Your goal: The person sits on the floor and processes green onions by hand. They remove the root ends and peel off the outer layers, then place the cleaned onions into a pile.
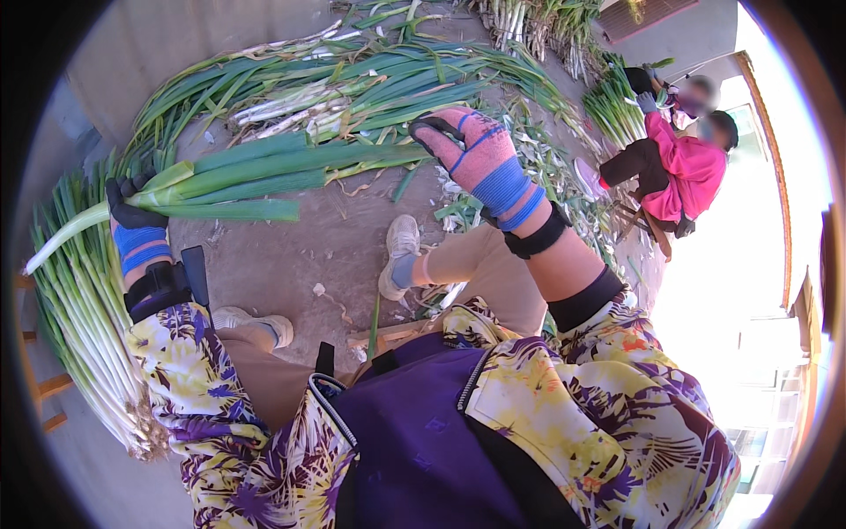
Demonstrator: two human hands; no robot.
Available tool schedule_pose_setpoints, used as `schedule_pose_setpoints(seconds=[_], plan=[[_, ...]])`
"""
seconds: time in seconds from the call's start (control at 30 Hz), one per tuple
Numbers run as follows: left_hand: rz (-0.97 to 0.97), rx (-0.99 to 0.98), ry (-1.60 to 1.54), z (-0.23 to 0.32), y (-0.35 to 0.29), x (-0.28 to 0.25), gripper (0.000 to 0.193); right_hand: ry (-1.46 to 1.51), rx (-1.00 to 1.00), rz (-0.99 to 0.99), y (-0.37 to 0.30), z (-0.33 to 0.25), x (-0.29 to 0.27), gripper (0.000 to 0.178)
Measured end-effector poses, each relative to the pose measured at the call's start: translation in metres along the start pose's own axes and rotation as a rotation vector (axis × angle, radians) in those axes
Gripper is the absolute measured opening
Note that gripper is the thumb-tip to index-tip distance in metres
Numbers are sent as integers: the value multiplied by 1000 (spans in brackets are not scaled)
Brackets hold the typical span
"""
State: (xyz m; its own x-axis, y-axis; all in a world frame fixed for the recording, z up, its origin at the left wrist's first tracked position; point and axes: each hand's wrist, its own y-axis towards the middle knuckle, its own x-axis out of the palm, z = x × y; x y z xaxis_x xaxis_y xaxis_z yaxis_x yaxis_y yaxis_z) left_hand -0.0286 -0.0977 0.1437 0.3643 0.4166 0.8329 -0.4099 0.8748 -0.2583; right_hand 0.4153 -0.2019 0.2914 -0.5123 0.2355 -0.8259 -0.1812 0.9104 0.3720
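Note:
My left hand (135, 204), in a blue and pink glove with dark fingers, is closed around a large green onion (251, 181) where the white stalk meets the leaves. The onion lies level above the ground, its white end to the left and its green leaves to the right. Some leaves end bluntly, while a longer one runs to my right hand (476, 159). That hand wears a matching glove, and its curled fingers are closed at the tip of this leaf. The exact pinch is partly hidden by the fingers.
A bundle of green onions (88, 309) leans at the left. Loose green onions (352, 93) lie in a heap ahead, with leaf scraps (551, 167) around them. A person in a pink jacket (692, 176) sits at the right, beside another person and more onions (614, 110).

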Motion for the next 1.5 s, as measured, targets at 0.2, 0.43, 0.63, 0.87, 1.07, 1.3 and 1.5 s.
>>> schedule_pose_setpoints(seconds=[0.2, 0.43, 0.63, 0.87, 1.07, 1.3, 1.5], plan=[[35, -31, -46, -1, -9, 8, 29, 78, 131, 13, -2, -7, 6, 30], [2, -36, -43, -5, -16, 14, 31, 23, -52, -38, -2, -7, 21, 28], [11, -51, -15, -4, -17, 16, 31, -191, 53, -461, 10, -32, 41, 57], [63, -5, 45, -5, -33, 32, 28, -247, 153, -645, 9, -46, 58, 64], [-15, -19, 33, -3, -34, 32, 28, -53, 139, -643, -2, -39, 66, 51], [27, -21, 48, -3, -37, 36, 29, 231, 87, -573, -8, -26, 69, 35], [125, -31, 15, -10, -21, 24, 31, 631, 370, -340, -12, -26, 56, 20]])
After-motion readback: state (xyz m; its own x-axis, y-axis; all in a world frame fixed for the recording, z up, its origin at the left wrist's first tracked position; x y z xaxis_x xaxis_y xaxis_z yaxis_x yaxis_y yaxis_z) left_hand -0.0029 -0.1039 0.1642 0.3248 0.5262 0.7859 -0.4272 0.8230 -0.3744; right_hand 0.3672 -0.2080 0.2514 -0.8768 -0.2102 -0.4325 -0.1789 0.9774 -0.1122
